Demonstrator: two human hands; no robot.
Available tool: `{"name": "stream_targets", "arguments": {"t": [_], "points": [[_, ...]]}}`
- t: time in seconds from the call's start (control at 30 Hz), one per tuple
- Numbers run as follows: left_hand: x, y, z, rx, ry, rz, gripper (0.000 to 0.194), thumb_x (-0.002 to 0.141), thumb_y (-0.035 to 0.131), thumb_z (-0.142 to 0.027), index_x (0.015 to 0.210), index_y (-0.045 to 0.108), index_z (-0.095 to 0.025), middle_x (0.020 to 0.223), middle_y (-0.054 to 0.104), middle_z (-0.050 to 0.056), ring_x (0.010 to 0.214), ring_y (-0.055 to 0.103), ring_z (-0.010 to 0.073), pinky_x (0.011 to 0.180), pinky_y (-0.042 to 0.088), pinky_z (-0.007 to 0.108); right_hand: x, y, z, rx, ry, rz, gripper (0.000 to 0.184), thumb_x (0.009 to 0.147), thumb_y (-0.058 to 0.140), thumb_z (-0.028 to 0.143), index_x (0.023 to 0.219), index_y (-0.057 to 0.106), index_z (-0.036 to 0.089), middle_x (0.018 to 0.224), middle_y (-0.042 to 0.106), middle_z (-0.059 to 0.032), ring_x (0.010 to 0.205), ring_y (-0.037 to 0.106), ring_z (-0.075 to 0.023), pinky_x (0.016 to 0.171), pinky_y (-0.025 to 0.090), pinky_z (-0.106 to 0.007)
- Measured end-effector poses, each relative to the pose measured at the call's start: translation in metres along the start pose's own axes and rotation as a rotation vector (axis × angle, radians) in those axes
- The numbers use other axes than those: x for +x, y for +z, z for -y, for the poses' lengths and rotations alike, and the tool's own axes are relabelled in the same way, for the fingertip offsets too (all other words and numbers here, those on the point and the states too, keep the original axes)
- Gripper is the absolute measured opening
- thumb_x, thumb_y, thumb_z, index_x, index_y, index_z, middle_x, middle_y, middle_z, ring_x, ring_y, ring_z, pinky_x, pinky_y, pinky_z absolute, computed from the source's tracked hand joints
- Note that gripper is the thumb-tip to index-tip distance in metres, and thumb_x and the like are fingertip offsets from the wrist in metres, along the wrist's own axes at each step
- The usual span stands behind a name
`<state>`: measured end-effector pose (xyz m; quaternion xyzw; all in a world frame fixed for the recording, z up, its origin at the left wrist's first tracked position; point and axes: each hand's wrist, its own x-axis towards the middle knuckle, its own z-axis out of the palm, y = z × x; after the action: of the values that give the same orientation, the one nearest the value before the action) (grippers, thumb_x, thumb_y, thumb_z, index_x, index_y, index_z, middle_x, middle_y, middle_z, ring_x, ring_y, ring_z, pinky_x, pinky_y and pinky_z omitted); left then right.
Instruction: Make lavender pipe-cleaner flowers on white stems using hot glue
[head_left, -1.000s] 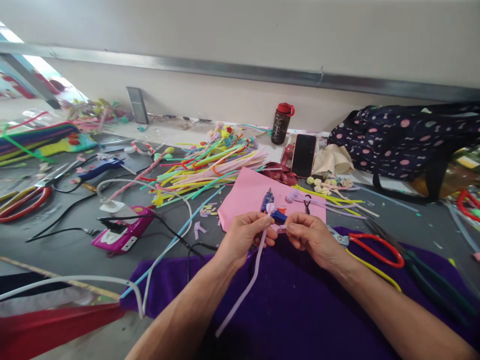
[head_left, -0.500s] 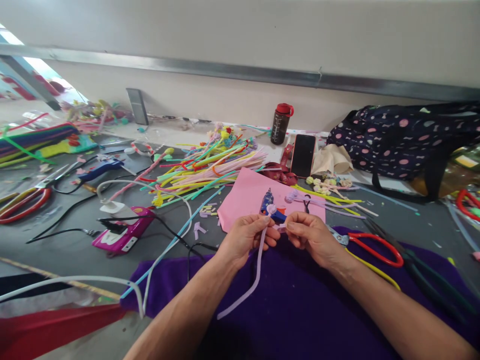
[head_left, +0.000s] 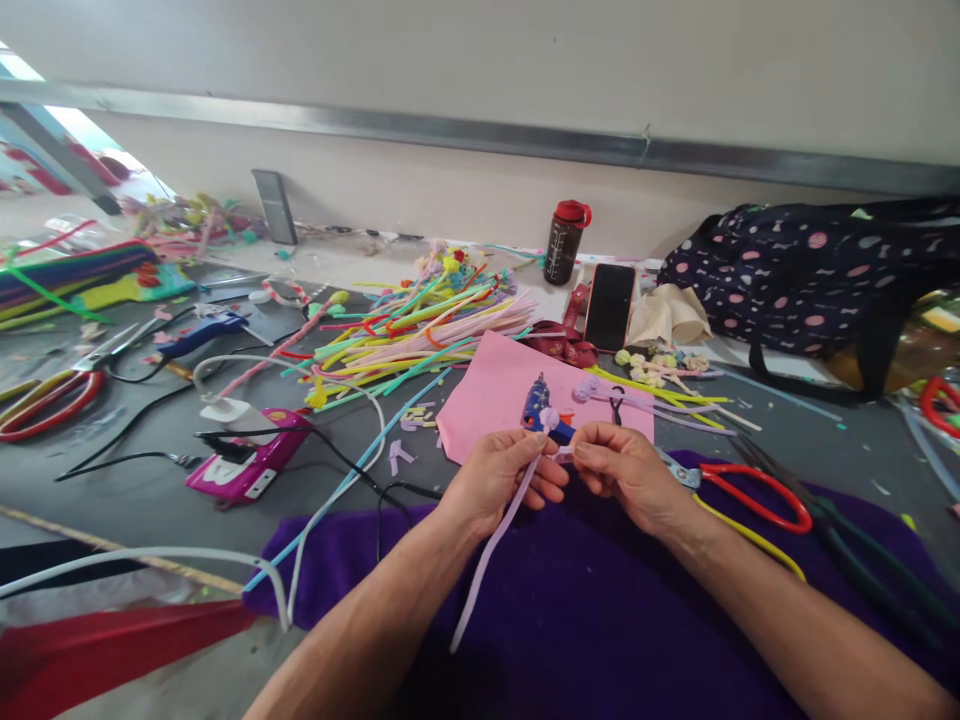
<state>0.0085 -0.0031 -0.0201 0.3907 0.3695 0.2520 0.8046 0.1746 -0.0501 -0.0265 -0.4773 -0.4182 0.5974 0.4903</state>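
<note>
My left hand [head_left: 510, 472] pinches a lilac pipe cleaner [head_left: 491, 560] between thumb and forefinger. A small coiled lilac bud [head_left: 550, 420] tops it, and its long tail hangs down over purple cloth. Close beside it, my right hand [head_left: 616, 465] pinches a short pale lilac piece [head_left: 562, 454], which spans the gap between the two hands; whether it joins the bud stem is hidden by the fingers. Just beyond the hands, a blue glue gun [head_left: 537, 398] lies on a pink sheet [head_left: 480, 400]. More lilac pipe-cleaner stems with curled heads [head_left: 589, 388] rest on that sheet.
Red-handled cutters [head_left: 772, 497] and dark-handled pliers [head_left: 840, 520] lie right of my hands. A pipe-cleaner pile [head_left: 420, 340], phone [head_left: 609, 308], bottle [head_left: 566, 242] and patterned bag [head_left: 795, 280] stand behind. Leftward are a magenta device [head_left: 247, 465], cables and scissors [head_left: 75, 390].
The hanging tail of the lilac pipe cleaner has swung slightly right and down. Some fingers of my left hand have spread a little; both pinches stay about the same.
</note>
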Motion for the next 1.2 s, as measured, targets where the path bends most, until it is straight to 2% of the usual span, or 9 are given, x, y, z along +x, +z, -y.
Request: {"name": "stream_targets", "arguments": {"t": [0.37, 0.87, 1.2], "points": [[-0.0004, 0.0031, -0.0020, -0.029, -0.054, 0.023, 0.021, 0.085, 0.046, -0.026, 0.079, 0.059, -0.012, 0.059, 0.068, 0.007, 0.045, 0.063, 0.0134, 0.036, 0.042, 0.015, -0.0015, 0.0030, 0.0029, -0.043, -0.002, -0.028, 0.018, 0.072, 0.065, 0.032, 0.068, 0.057, 0.017, 0.049, 0.049, 0.0058, 0.039, 0.038, -0.0056, 0.039, 0.022, -0.019], [-0.0007, 0.0059, 0.0006, -0.036, -0.026, 0.043, 0.021, 0.081, 0.056, -0.029, 0.075, 0.062, -0.010, 0.059, 0.067, 0.005, 0.047, 0.063, 0.0115, 0.035, 0.043, 0.014, -0.0011, 0.0026, 0.0004, -0.043, 0.035, -0.042, 0.018, 0.071, 0.066, 0.033, 0.069, 0.058, 0.017, 0.049, 0.050, 0.0061, 0.039, 0.041, -0.0055, 0.038, 0.025, -0.018], [-0.0019, 0.0033, 0.0029, -0.029, -0.036, 0.131, 0.019, 0.078, 0.060, -0.031, 0.073, 0.058, -0.012, 0.060, 0.066, 0.004, 0.045, 0.061, 0.0100, 0.037, 0.043, 0.014, -0.0018, 0.0036, 0.0008, 0.018, 0.083, 0.030, 0.022, 0.070, 0.068, 0.035, 0.068, 0.056, 0.016, 0.052, 0.052, 0.0042, 0.039, 0.040, -0.0059, 0.039, 0.024, -0.019]]}}
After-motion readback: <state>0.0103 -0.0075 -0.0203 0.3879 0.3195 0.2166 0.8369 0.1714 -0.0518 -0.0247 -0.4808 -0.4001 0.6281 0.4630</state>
